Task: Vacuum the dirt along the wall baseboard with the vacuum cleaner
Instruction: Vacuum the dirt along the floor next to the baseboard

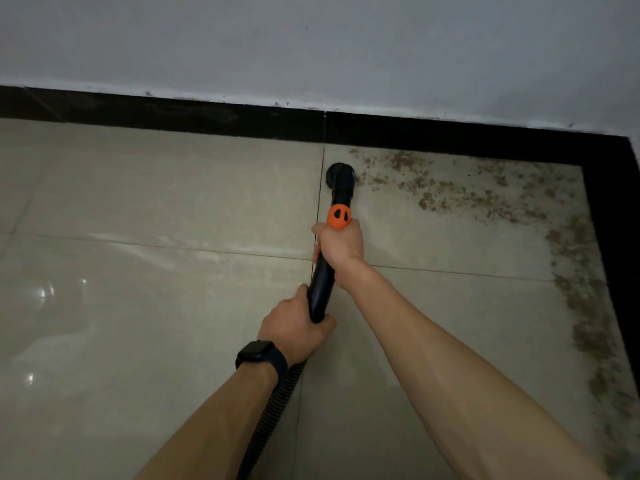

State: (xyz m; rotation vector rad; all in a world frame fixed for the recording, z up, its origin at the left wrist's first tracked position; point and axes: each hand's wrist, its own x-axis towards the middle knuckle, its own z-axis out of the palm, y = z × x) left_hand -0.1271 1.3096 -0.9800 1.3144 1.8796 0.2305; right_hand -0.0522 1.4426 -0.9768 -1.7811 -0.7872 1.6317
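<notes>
Dirt [450, 192] lay from one to four o'clock along the baseboard [207, 116]. Left hand [294, 327] and right hand [341, 247] both gripped the vacuum cleaner wand [320, 289], nozzle [341, 174] at twelve o'clock at the dirt's edge. The suction pass looked in hand; the next move likely called for sliding toward two o'clock.

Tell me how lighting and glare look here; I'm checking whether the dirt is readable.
Head view: dim, greyish light overall. Head view: bright glare spots on the glossy floor tiles at lower left. Head view: the brown dirt beside the black baseboard is distinguishable though soft. Head view: the wide-angle lens bows the baseboard line.
</notes>
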